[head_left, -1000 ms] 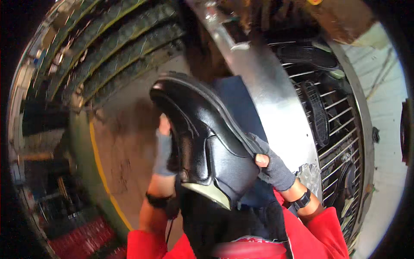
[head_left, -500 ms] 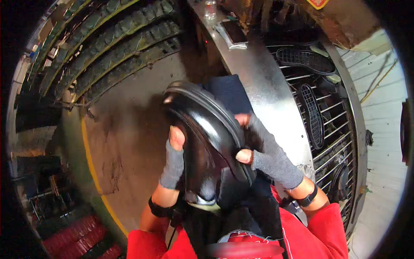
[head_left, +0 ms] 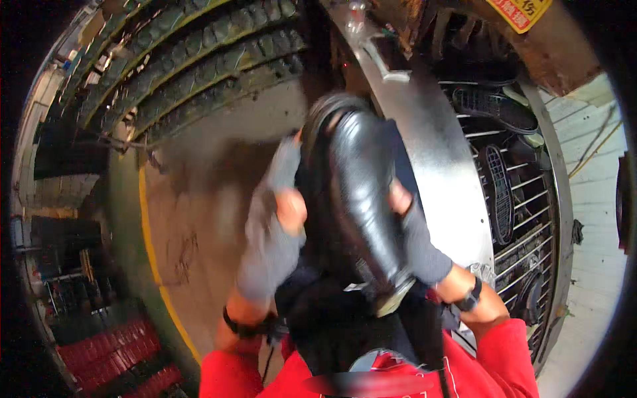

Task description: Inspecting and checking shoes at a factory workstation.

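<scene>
A glossy black leather shoe (head_left: pixel 361 179) is held up in front of my body, its toe pointing away and its heel toward me. Something pale shows at the shoe's heel end. My left hand (head_left: pixel 275 215), in a grey fingerless glove, grips the shoe along its left side where the dark sole edge runs. My right hand (head_left: pixel 415 229), gloved the same way, holds its right side with the thumb against the upper. The fingers beneath the shoe are hidden, and motion blurs the picture a little.
To the right runs a metal worktop edge (head_left: pixel 441 159) beside a wire conveyor (head_left: pixel 524 205) carrying black shoe soles (head_left: pixel 499 192). A small clear bottle (head_left: pixel 355 16) stands at its far end. Racks of dark shoes (head_left: pixel 199 73) fill the far left; red items (head_left: pixel 113 348) lie lower left.
The shoe has turned and tilted, now showing more of its upper on the right. My left hand has moved up along the shoe's side. The whole view has shifted slightly.
</scene>
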Available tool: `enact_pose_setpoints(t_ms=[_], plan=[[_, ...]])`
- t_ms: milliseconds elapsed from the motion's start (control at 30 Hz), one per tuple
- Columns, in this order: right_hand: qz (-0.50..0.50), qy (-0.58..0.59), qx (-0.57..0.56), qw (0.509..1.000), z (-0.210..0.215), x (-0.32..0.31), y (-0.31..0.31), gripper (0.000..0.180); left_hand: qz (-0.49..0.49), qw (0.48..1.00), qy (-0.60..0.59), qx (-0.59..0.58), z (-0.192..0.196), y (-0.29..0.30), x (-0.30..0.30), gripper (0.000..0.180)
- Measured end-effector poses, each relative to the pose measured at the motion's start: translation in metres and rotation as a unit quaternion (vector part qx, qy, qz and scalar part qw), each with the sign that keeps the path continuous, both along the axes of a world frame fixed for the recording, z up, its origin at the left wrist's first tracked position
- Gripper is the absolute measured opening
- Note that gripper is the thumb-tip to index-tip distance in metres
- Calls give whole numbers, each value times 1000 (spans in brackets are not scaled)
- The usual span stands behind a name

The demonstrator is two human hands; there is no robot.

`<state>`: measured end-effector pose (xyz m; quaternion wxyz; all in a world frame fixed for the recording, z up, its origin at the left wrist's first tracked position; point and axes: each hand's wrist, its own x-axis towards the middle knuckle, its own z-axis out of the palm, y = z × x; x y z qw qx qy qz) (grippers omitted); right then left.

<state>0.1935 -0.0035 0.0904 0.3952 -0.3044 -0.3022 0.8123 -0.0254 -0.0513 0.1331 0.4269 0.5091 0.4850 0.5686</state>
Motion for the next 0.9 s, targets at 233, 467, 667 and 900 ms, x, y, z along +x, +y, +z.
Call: enact_pose_setpoints(t_ms=[233,467,667,900], plan=[[30,93,-121,988,-68,38,7,49,-43,945,-317,-62,-74,93,40,73],[-23,-48,-229,972,-48,82,-13,69,78,960,267,-40,-87,79,77,53],[-70,72,-220,970,-63,80,-15,38,-26,876,479,-54,-64,95,71,60],[-220,-90,-109,965,-4,181,-23,48,-237,961,133,-42,-88,67,50,51]])
